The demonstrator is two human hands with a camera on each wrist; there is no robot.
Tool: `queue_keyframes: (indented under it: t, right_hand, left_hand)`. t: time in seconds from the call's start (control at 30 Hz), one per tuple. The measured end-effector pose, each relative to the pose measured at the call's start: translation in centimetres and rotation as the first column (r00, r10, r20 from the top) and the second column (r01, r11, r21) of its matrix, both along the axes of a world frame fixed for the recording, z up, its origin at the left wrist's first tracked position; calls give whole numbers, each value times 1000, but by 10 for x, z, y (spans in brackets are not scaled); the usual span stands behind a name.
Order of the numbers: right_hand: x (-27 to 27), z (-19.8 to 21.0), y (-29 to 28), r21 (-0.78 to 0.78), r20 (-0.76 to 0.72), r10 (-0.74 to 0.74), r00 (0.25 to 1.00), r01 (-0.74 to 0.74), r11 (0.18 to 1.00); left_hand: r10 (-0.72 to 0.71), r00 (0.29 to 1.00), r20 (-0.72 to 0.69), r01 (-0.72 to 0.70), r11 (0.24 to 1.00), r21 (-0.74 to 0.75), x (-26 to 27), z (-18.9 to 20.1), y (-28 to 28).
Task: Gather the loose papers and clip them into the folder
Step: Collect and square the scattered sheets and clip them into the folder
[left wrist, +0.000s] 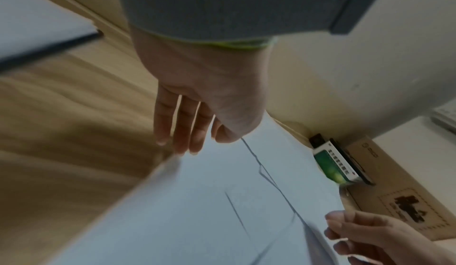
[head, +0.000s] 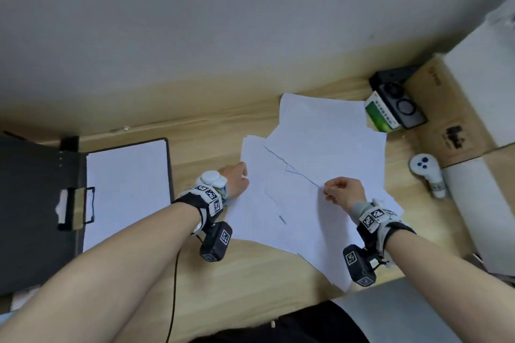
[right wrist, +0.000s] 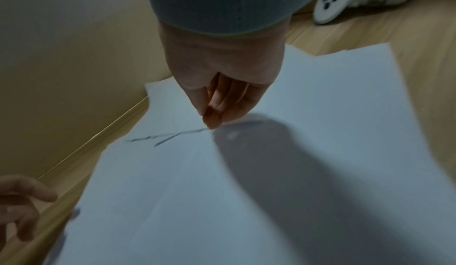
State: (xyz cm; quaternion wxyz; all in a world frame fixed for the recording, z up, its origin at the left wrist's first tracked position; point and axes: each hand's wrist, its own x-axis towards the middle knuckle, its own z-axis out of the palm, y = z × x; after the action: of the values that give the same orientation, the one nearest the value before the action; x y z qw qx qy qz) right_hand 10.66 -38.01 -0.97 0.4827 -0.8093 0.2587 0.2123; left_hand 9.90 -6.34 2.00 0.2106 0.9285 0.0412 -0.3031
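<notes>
Several loose white papers (head: pixel 320 153) lie fanned over the wooden desk (head: pixel 223 273), right of centre. At the far left a black folder (head: pixel 36 203) lies open, with a metal clip (head: pixel 75 209) and one white sheet (head: pixel 128 189) in it. My left hand (head: pixel 237 177) is at the pile's left edge; in the left wrist view its fingers (left wrist: pixel 182 144) are straight and reach the blurred paper edge (left wrist: pixel 172 164). My right hand (head: pixel 331 189) pinches the edge of a top sheet (right wrist: pixel 246 171) between thumb and fingers (right wrist: pixel 209 121).
A green box (head: pixel 380 115) leans on a black device (head: pixel 401 100) at the back right, touching the papers' far corner. A white controller (head: pixel 426 172), a cardboard box (head: pixel 451 120) and a white roll (head: pixel 479 217) line the right side. A black cable (head: pixel 174 287) hangs from my left wrist.
</notes>
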Motion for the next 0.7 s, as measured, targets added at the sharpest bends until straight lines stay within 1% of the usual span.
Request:
queue_keyframes:
  t: [0.03, 0.1, 0.17, 0.2, 0.3, 0.4, 0.53, 0.57, 0.63, 0.7]
  right_hand:
    - [6, -3, -20, -11, 0, -4, 1000, 4, 1000]
    - [16, -8, -39, -46, 13, 3, 1000, -2, 999]
    - [32, -15, -69, -66, 20, 28, 999, -27, 997]
    - [37, -17, -75, -76, 23, 48, 999, -46, 996]
    - [62, -26, -101, -134, 56, 155, 986, -147, 980]
    - [88, -20, -103, -227, 96, 254, 962, -227, 947]
    - [129, -16, -95, -316, 130, 421, 898, -365, 876]
    - [137, -16, -89, -360, 133, 470, 873, -400, 843]
    - [155, -16, -78, -457, 90, 550, 830, -456, 764]
    - [170, -14, -66, -532, 41, 619, 785, -507, 678]
  left_hand:
    - [-4, 1000, -15, 4, 1000, -6, 3, -4, -20]
    - [-2, 999, -42, 2, 1000, -12, 6, -11, -40]
    - [27, 998, -56, -28, 1000, 0, 16, -17, -71]
    - [48, 997, -60, -47, 999, 8, 18, -16, -77]
    - [131, 989, -70, -131, 991, 9, 32, -18, -101]
    - [195, 978, -73, -198, 980, -31, 40, -20, -110]
    - [251, 968, -20, -251, 967, -35, 50, -23, -119]
    - [279, 960, 4, -279, 960, -40, 50, -26, -119]
    - [347, 936, 54, -345, 937, -53, 52, -33, -122]
    - [371, 926, 72, -365, 928, -76, 53, -38, -121]
